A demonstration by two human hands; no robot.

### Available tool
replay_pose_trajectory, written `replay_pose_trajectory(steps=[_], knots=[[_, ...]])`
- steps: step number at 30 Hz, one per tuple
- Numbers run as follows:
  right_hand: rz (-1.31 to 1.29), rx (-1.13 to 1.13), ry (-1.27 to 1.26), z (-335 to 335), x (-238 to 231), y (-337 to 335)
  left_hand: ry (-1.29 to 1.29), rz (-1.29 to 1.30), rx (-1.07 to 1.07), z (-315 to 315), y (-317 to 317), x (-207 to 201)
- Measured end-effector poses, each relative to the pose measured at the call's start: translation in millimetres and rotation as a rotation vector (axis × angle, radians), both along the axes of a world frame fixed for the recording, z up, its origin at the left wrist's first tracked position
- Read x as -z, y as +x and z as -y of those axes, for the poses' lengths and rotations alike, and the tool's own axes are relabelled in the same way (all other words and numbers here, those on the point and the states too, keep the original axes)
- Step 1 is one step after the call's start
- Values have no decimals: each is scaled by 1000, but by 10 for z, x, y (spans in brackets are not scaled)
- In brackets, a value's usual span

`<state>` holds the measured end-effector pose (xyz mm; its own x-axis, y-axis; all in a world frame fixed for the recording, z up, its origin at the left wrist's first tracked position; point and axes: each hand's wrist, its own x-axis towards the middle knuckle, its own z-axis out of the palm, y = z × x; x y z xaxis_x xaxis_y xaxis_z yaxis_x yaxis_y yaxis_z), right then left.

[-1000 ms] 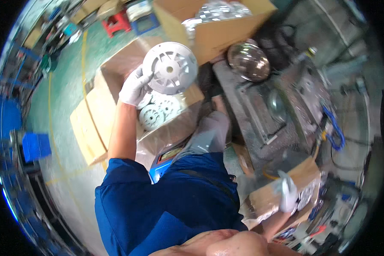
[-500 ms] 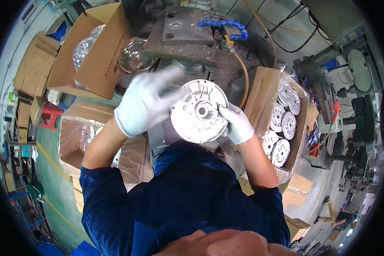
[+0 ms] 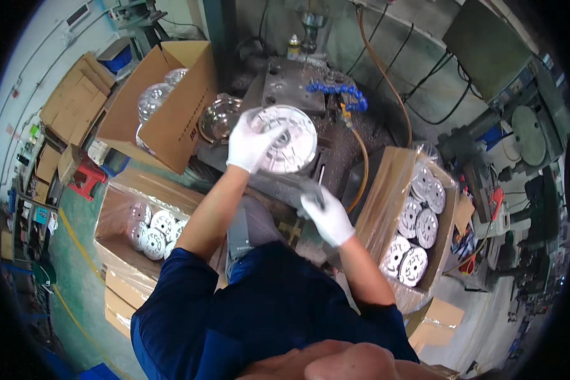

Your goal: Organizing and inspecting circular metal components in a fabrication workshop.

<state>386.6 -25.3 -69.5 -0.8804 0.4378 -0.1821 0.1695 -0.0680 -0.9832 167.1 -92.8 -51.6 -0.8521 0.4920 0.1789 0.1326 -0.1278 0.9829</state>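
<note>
- A round, pale metal disc [image 3: 294, 152] is showing its ribbed face and central hub to the camera, over the dark machine table [image 3: 337, 144]; whether it is touching the table, I cannot tell.
- The gloved left hand [image 3: 252, 142] is gripping the disc by its left side, fingers clamped on the edge and reaching over the face toward the hub.
- The gloved right hand [image 3: 327, 218] is hovering below and to the right of the disc, apart from it; a grey blur is covering its fingertips, so I cannot tell whether the fingers are together or holding anything.
- Behind the disc, a thick metal block [image 3: 291, 82] is sitting on the machine, with a blue hose [image 3: 337, 89] curving over it.
- A shiny bowl [image 3: 218, 120] is resting left of the disc, just beside a tall cardboard box [image 3: 185, 123] that is holding shiny discs [image 3: 154, 101].
- Nearer the person, a plastic-lined box [image 3: 121, 250] on the left is holding pale discs [image 3: 153, 244].
- On the right, another lined box [image 3: 377, 196] is holding stacked discs [image 3: 427, 228].
- Farther left, a red stool [image 3: 87, 180] is standing on the green floor [image 3: 76, 285].
</note>
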Motion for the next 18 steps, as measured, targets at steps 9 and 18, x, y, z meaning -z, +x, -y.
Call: replay_pose_trajectory(steps=[9,18], knots=[[285,25,-50,35,311,1031,-550,-382,-260,-653,-1135,-300],[315,74,-118,-120,608,1305,-695,-348,-120,-959,-1371,-236]])
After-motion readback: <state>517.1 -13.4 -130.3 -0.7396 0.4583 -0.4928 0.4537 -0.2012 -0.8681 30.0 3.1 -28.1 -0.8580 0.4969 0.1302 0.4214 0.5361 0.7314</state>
